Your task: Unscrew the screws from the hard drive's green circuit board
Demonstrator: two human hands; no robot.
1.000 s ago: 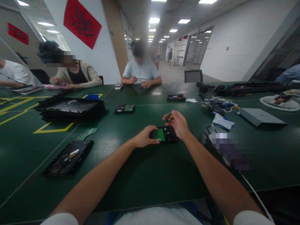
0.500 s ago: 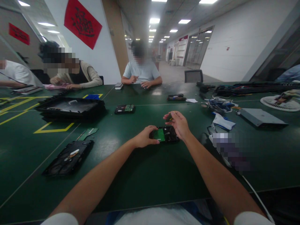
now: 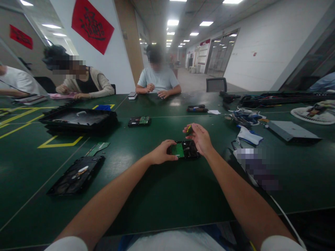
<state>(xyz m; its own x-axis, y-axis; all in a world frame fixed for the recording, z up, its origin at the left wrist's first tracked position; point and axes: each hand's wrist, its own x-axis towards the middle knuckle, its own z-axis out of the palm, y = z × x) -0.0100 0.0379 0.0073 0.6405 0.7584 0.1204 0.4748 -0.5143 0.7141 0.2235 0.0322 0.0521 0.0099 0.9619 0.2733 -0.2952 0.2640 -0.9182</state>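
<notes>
A hard drive point(image 3: 192, 152) lies on the green table in front of me, its green circuit board facing up. My left hand point(image 3: 163, 152) grips its left end, thumb at the near edge and fingers at the far edge. Over the right part of the drive, my right hand point(image 3: 202, 137) pinches the black-and-yellow handle of a screwdriver point(image 3: 189, 130). Its shaft and tip are too small or dark to make out.
Left of my arms lies a black drive casing point(image 3: 75, 177) beside a loose circuit board point(image 3: 98, 149). Farther off are another hard drive point(image 3: 139, 121) and a large black tray point(image 3: 78, 120). A grey metal box point(image 3: 293, 130) and cables point(image 3: 246, 116) lie right. Several people sit around the table.
The screwdriver handle has turned in my right fingers, and more of its yellow shows. My left hand and the hard drive stay in place.
</notes>
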